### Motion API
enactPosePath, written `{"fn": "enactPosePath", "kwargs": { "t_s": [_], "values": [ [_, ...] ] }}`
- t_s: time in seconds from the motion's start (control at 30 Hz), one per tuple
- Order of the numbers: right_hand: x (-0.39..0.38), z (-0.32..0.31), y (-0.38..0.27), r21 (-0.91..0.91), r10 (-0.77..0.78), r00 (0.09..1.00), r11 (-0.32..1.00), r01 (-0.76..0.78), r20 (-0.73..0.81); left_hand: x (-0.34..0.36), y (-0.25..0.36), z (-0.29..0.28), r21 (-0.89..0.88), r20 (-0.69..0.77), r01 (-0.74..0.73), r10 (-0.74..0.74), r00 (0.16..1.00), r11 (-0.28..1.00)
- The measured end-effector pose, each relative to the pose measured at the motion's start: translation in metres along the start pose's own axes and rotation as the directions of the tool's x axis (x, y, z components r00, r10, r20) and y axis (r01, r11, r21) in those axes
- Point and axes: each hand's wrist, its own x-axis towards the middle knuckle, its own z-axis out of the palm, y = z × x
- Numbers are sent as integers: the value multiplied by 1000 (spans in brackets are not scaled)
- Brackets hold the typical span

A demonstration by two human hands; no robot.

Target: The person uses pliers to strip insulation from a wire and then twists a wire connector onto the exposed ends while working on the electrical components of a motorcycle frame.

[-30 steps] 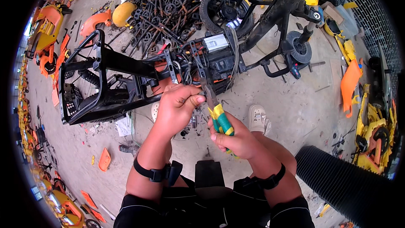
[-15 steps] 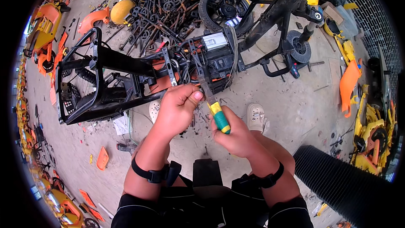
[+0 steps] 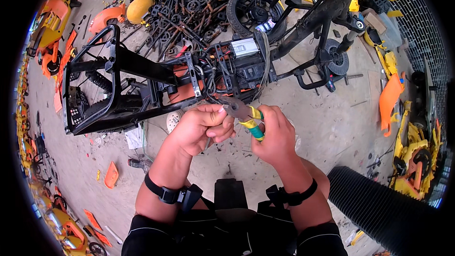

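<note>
My right hand (image 3: 274, 135) is closed round the green and yellow handles of a pair of pliers (image 3: 240, 111), which are spread apart. The dark metal head of the pliers points left and meets the fingertips of my left hand (image 3: 201, 125). My left thumb and index finger are pinched together, and a thin dark wire (image 3: 208, 144) shows below the fingers; its grip point is hidden. Just beyond both hands lies a stripped black scooter frame (image 3: 142, 68), with a bundle of wires (image 3: 211, 73) and a silver box (image 3: 244, 47) at its middle.
A heap of rusty metal parts (image 3: 189, 9) lies beyond the frame, beside a black wheel (image 3: 253, 14). Orange and yellow body panels (image 3: 391, 97) line both sides. A ribbed black cylinder (image 3: 374, 204) stands at lower right. A power tool (image 3: 330, 83) rests by the fork.
The pliers have turned from pointing away to pointing left, and their handles have spread. My right hand has moved up and right. My left hand has rolled, showing its curled fingers.
</note>
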Motion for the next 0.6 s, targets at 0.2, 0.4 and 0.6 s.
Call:
{"fn": "enactPosePath", "kwargs": {
  "t_s": [0.2,0.4,0.6],
  "values": [
    [8,-1,16,-47,231,922,965,-258,-311,-9,-6,-12,155,-3,97,-98,995,983],
    [19,-63,60,894,626,779,324,-308,41,-11,-23,-12,193,-145,-181,210,967,964],
    [-6,-23,4,710,380,789,357,-607,483,3,-15,8,498,-141,-326,446,884,804]
  ]
}}
